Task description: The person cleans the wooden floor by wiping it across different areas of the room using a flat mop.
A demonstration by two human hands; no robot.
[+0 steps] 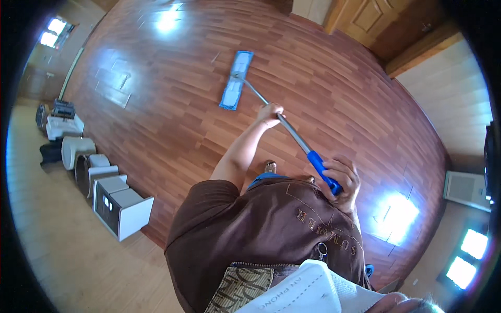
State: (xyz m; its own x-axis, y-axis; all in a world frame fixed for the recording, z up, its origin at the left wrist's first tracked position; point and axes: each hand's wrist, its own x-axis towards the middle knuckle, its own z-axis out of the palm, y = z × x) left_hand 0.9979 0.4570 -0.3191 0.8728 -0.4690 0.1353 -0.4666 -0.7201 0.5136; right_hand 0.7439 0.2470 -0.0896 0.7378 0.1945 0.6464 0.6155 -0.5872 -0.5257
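Observation:
A flat mop with a blue rectangular pad [236,81] lies on the wood-plank floor ahead of me. Its metal pole slants from the pad back toward my right side and ends in a blue grip [324,171]. Partway down the pole, my left hand [270,115] is closed around the metal. My right hand [344,182] is at the top end, with its fingers curled about the blue grip. Between the arms, one sandalled foot [270,166] shows below my brown top.
Along the left wall stand a white-sided cabinet [119,206], a white rounded bin-like thing [76,151] and several other items. A wooden door [369,21] is at the far right. A white boxy unit [466,189] stands by the right wall. Bright light reflects off the glossy floor [302,68].

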